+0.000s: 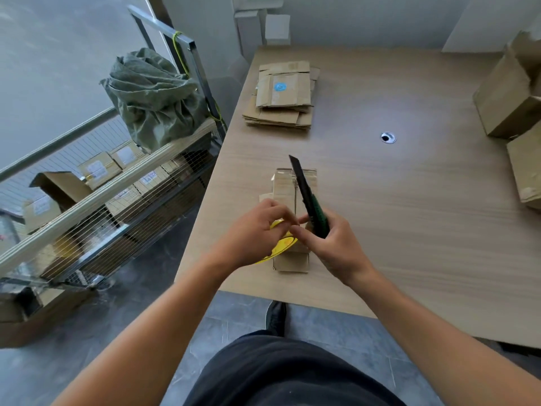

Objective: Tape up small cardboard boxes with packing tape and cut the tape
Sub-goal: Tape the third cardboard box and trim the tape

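Yellow tape (281, 244), left hand (257, 232) — green cutter (308, 196), right hand (333, 244).

Green handle and black blade on the knife (310, 200). Plain brown for the box (285, 183), and a flash of bright yellow from the tape roll (281, 247). The counter (409, 215) shows pale beige wood grain. Far off, the brown flattened stack (282, 112) carries a round blue sticker (280, 87). On the left there's a grey-green sack (155, 95) above a dark grey floor (117, 332).
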A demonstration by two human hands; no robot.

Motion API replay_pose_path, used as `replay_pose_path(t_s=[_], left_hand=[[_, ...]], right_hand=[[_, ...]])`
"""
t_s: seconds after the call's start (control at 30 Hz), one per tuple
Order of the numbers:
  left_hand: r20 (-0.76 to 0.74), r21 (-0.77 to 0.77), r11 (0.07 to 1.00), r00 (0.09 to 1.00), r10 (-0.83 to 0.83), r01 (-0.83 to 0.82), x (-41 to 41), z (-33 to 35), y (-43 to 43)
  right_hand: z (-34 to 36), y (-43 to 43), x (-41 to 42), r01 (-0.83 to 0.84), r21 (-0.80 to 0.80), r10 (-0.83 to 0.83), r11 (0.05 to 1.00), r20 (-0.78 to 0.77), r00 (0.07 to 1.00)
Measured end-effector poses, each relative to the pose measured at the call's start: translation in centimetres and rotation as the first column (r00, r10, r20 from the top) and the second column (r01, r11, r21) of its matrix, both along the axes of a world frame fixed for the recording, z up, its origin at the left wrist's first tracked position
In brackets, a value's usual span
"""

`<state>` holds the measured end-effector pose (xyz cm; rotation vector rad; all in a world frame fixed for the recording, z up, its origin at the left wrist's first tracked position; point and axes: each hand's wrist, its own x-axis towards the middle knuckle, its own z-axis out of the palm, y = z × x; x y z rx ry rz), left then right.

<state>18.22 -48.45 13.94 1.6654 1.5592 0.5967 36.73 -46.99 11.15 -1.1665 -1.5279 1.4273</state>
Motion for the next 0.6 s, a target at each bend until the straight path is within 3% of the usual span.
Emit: replay_pose_path(t_s=[0.13,0.2,0.23,0.33,0.4,0.47,0.53,0.6], left_hand=[[-0.042,0.018,0.999,0.999,0.033,-0.033,2.7,-0.2,-3.4],[-0.017,0.034,0.999,0.999,0.037,-0.037,3.8,-0.3,-5.0],[0.027,0.025,0.999,0.999,0.038,-0.038,4.4,-0.3,-5.9],[0.262,-0.120,0.986,0.954,0.147,-0.119,5.8,-0.5,-8.1],[0.466,-0.196,0.971,0.858,0.214,-0.136,5.5,-0.4,-8.8],[0.617,-0.168,0.985,0.774,0.141,-0.045,3.8,0.1,-8.8],[0.569,-0.177,0.983,0.820,0.059,0.052,1.1,0.5,-8.0],[0.299,-0.209,0.971,0.953,-0.051,0.118,-2.2,0.9,-6.5]], right_hand=[[-0.2,-3.0,2.6,-0.039,0.248,-0.022,0.968,0.242,0.970],[-0.3,-4.2,3.6,-0.032,0.283,-0.051,0.958,0.280,0.959],[-0.2,-4.7,3.9,-0.002,0.222,-0.051,0.975,0.231,0.972],[0.8,-4.7,4.8,0.111,-0.149,-0.127,0.983,-0.107,0.986],[1.2,-4.5,5.5,0.078,-0.261,-0.135,0.962,-0.209,0.969],[1.6,-4.4,5.7,0.028,-0.331,-0.132,0.943,-0.297,0.946],[1.7,-3.7,6.1,0.075,-0.433,-0.262,0.898,-0.389,0.883],[1.4,-2.3,6.4,0.202,-0.481,-0.406,0.853,-0.370,0.835]])
